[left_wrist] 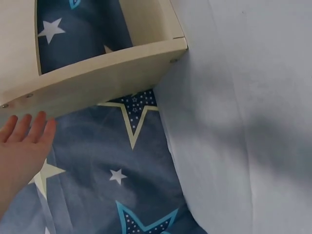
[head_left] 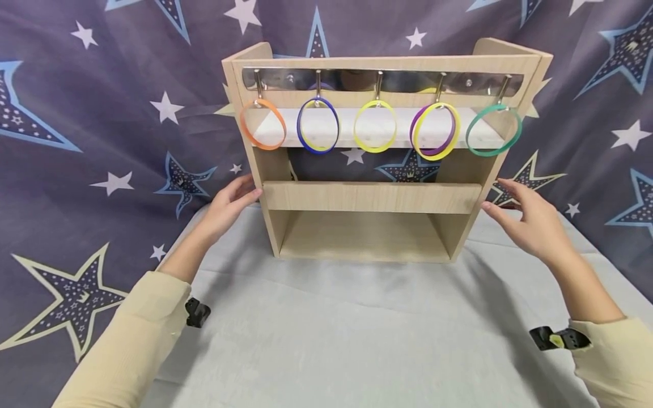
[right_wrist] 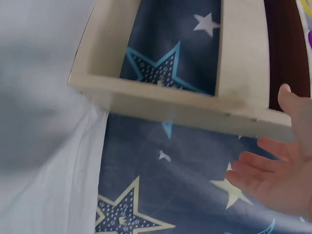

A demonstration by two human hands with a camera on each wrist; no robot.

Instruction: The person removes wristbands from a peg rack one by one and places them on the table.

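A small light-wood shelf (head_left: 372, 197) stands upright on the cloth. Across its top front runs a metal hook rail (head_left: 352, 81), where an orange ring (head_left: 242, 124), a blue ring (head_left: 320, 152), yellow rings (head_left: 374, 151), a purple ring (head_left: 412, 130) and a green ring (head_left: 490, 153) hang. My left hand (head_left: 224, 207) is at the shelf's left side panel (left_wrist: 97, 83), fingers extended; whether they touch it I cannot tell. By the right side panel (right_wrist: 170, 109) is my right hand (head_left: 533, 221), fingers spread and holding nothing, its thumb near the panel's front edge.
Pale grey cloth (head_left: 357, 328) covers the table in front of and beside the shelf. A dark star-patterned curtain (head_left: 127, 215) hangs behind and to both sides. Each forearm wears a black strap (head_left: 197, 313) near the sleeve cuff.
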